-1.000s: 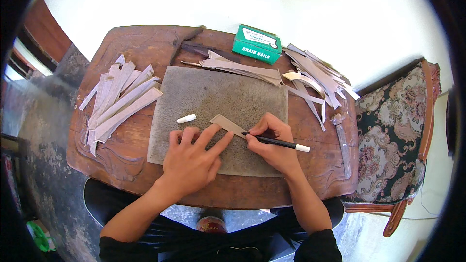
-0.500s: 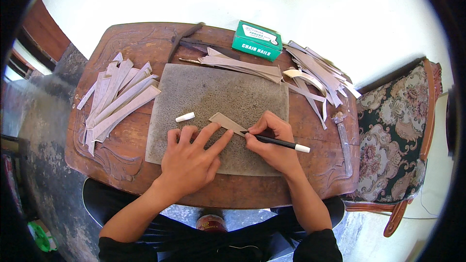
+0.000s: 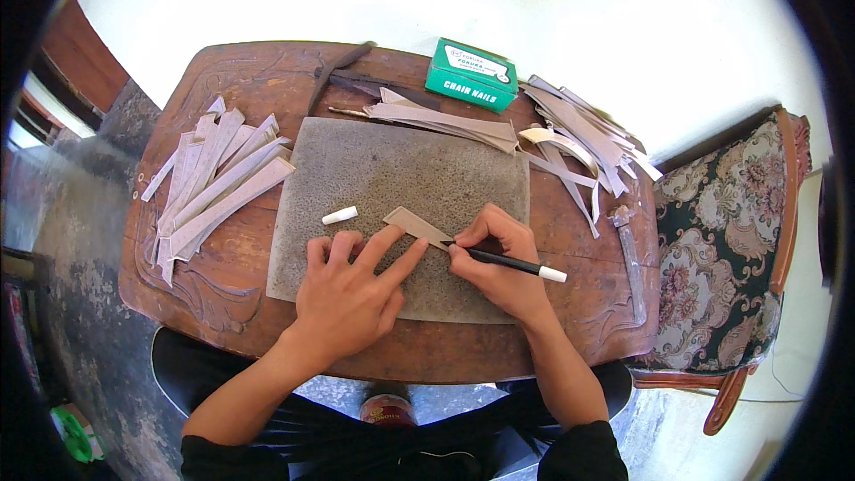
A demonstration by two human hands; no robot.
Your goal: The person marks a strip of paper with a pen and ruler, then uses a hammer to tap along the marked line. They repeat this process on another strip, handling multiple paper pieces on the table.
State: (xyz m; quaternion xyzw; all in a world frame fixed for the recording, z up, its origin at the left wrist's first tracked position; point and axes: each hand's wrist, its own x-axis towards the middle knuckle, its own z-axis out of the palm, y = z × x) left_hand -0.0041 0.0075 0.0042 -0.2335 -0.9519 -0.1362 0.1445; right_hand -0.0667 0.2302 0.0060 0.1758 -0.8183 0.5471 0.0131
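Note:
A narrow tan strip, like leather or card, lies slantwise on a speckled grey board. My left hand is spread, two fingertips pressing on the strip's near edge. In my right hand is a black marker pen with a white end, its dark tip touching the strip close to my left fingers. The strip's right end is hidden by my right hand. A white pen cap lies on the board just above my left fingers.
On the wooden table are piles of strips at left and at right. More strips, dark tools and a green box are at the back. A hammer-like tool lies right. A floral chair adjoins the table.
The pen's white rear end has shifted very slightly left and down. My left hand and the strip stay in place.

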